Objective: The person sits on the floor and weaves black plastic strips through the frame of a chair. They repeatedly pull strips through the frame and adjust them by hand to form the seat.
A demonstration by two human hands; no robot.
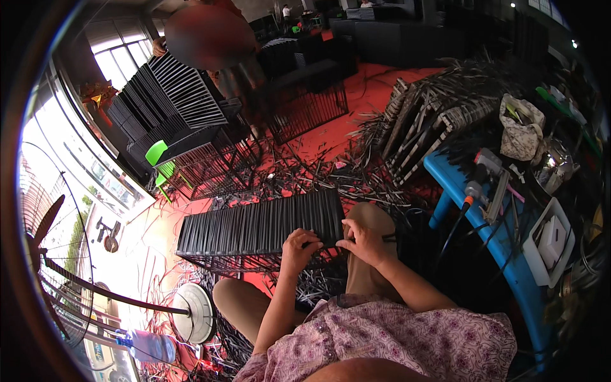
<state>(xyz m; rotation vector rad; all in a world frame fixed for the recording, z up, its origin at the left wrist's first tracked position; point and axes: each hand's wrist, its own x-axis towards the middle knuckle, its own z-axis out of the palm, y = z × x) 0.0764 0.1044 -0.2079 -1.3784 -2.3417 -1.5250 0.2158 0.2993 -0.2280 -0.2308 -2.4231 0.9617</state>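
Observation:
In front of my knees lies a long black frame [261, 224], its top covered with flat black strips wound side by side. My left hand [298, 249] is at its near edge toward the right end, fingers bent and pressed together. At the near right corner my right hand [364, 242] is closed in a pinch, close to my right knee. Both hands seem to grip a black strip along the edge; against the dark frame it is hard to make out. Open bars show below the wound top.
A blue table [474, 207] at right bears a heat gun or similar tool [474, 189], a cloth bag [520, 127] and a white tray [548, 245]. Bundled strips [439, 121] stand behind. Loose strips litter the red floor. A fan [191, 312] stands left; a person stands beyond by stacked frames [159, 95].

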